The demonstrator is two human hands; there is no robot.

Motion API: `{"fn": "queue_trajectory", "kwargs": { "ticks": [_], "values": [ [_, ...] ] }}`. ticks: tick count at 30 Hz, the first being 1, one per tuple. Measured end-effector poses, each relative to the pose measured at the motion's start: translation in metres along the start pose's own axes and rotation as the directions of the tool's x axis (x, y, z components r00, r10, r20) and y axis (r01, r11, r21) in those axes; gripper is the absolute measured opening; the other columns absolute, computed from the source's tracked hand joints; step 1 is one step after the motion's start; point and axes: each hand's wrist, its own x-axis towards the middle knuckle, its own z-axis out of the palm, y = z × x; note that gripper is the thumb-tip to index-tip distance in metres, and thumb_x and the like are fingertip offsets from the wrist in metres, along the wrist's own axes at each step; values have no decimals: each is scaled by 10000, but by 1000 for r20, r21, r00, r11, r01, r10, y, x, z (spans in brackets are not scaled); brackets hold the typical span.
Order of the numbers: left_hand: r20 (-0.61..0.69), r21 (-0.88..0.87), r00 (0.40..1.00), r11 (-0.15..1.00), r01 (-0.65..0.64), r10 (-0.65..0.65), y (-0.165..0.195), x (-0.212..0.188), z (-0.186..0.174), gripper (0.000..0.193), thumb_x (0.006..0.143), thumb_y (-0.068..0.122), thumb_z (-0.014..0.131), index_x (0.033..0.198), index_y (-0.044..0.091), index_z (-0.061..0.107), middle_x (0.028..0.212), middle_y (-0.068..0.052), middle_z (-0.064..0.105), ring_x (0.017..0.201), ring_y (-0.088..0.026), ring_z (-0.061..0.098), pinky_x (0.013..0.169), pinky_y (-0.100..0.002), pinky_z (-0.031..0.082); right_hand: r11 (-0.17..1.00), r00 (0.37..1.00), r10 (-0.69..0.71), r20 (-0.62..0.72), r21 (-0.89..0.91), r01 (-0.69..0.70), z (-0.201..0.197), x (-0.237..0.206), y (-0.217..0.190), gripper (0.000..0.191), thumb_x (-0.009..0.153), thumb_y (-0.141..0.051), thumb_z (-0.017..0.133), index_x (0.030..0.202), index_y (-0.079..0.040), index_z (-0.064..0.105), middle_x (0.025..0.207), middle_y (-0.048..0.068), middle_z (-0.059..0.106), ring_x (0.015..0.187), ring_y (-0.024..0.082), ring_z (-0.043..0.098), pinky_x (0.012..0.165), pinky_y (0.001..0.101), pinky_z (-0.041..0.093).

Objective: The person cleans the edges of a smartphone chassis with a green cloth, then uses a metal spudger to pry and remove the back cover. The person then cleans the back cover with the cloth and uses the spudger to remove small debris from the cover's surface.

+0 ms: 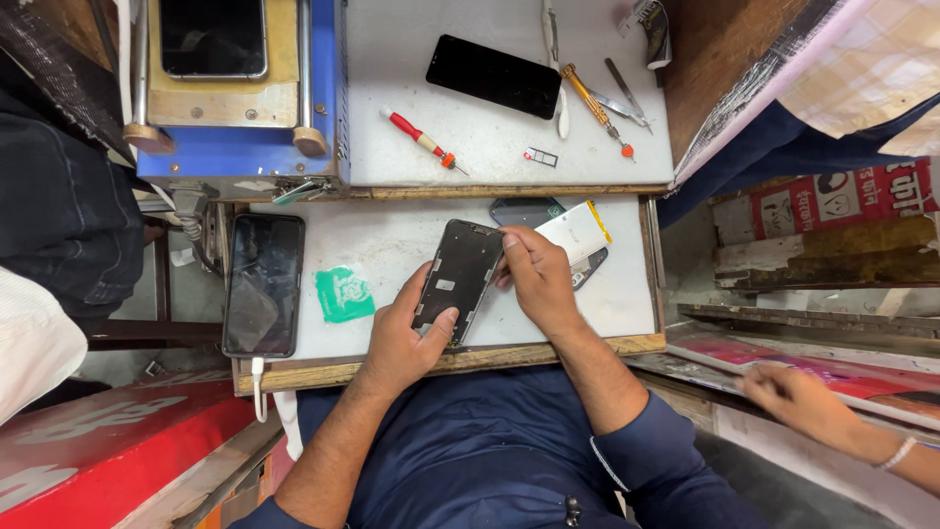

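Observation:
My left hand (401, 333) grips the lower end of a dark phone screen panel (458, 272), its inner side facing up, held just above a white work board (392, 245). My right hand (537, 276) pinches the panel's upper right edge with thumb and fingers. Behind the right hand lies an opened phone body (534, 212) with a white battery (578, 231) showing, partly hidden by the hand.
A black phone (262, 284) with a cable lies at the board's left, next to a green sticker (344, 294). On the upper shelf are another black phone (494, 75), a red-handled screwdriver (423, 140), tweezers (623, 101) and a blue machine (230, 88). Another person's hand (795, 397) rests at the right.

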Motion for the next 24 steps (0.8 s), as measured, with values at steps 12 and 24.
{"fn": "queue_trajectory", "kwargs": {
  "ticks": [12, 24],
  "values": [
    [5, -36, 1000, 999, 3, -3, 0, 0, -2, 620, 898, 98, 706, 1471, 11, 485, 1170, -155, 763, 1026, -203, 766, 881, -314, 589, 997, 979, -41, 200, 79, 25, -12, -2, -18, 352, 1064, -152, 468, 1341, 29, 591, 941, 63, 722, 798, 123, 698, 719, 252, 581],
    [16, -59, 999, 998, -29, 30, 1, 1, -2, 617, 900, 76, 717, 1467, -7, 488, 1170, -154, 763, 1049, -192, 757, 899, -306, 582, 996, 994, -60, 93, 66, 54, -5, 2, -4, 413, 1162, -280, 417, 1180, 51, 663, 805, 76, 715, 695, 126, 687, 659, 257, 556]
  ]
}}
